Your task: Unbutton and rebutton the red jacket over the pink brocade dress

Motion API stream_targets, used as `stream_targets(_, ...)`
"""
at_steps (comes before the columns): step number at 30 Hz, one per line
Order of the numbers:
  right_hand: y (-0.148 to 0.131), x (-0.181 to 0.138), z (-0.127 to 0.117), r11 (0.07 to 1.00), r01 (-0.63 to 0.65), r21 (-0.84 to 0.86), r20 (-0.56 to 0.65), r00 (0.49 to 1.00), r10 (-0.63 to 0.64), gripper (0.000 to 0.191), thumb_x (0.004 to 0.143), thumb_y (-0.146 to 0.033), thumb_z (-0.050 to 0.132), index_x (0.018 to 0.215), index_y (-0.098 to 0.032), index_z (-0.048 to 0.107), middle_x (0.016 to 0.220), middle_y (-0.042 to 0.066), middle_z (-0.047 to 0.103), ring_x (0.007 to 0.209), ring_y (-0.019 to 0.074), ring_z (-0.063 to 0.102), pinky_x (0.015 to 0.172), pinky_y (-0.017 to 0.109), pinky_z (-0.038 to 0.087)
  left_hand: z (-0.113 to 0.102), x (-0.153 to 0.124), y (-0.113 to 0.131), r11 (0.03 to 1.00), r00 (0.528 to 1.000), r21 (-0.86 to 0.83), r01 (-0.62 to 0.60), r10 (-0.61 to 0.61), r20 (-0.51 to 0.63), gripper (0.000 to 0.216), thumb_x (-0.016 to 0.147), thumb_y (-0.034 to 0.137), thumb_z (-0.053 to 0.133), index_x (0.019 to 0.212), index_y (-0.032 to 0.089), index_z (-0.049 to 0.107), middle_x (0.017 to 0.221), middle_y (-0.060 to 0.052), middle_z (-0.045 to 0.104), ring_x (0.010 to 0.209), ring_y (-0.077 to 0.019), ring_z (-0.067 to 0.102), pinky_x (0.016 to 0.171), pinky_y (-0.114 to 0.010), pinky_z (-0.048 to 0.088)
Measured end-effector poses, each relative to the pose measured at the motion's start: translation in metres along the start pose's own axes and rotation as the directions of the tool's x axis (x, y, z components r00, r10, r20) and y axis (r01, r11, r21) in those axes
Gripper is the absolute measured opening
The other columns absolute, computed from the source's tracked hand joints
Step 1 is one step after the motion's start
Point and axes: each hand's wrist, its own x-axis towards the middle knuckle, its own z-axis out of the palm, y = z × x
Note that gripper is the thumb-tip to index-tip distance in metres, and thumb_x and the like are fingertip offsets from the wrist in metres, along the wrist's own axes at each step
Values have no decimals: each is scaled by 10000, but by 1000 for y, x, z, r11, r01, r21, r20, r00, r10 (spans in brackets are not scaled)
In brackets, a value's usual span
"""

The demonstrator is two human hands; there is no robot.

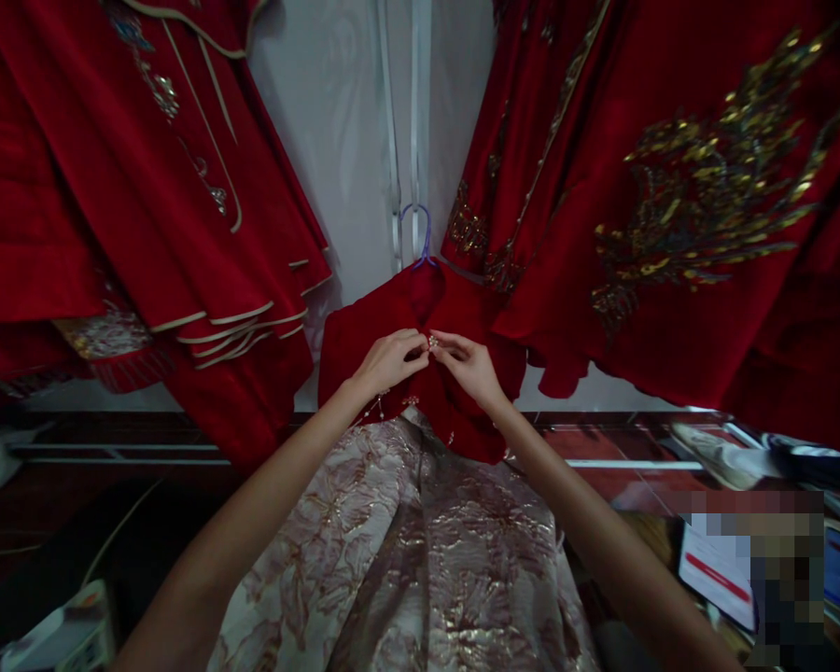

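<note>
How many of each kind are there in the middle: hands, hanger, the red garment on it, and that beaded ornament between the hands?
Hands, left hand and right hand: 2
Purple hanger: 1
Red jacket: 1
Beaded ornament: 1
Total: 5

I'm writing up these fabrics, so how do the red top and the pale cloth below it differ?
The top is deep red and mostly plain; the cloth is pale, with floral patterning.
The top hangs from a hanger; the cloth spreads below it.
The left hand and right hand are at the top's ornament; neither holds the cloth.
Top and cloth both carry decoration.
</note>
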Motion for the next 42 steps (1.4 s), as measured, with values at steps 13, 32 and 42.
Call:
stream_targets(13,10,-26,-8,929,24,-369,84,996,8,769,662,-74,524,1387,-237,326,1220,96,553,851,151,619,747,297,512,43,-18,-13,781,961,-570,256,-269,63,283,829,167,445,1045,171,627,1006,-65,675,866,-134,642,836,-292,496)
stream_targets(32,-50,-77,-15,955,-90,-283,36,994,104,262,728,-356,657,884,-212,503,847,42,613,766,156,602,635,255,498,90,-60,28,825,722,-425,372,-545,-426,247,808,137,469,1004,203,604,1035,-71,596,1014,-184,549,946,-374,419)
stream_targets(42,-25,-70,17,985,-164,-59,185,968,172,383,631,-376,743,898,-209,525,816,13,603,711,129,589,621,246,504,75,-91,-16,658,456,-618,431,-749,-481,262,719,183,600,955,181,489,901,-43,579,806,-130,577,719,-267,480)
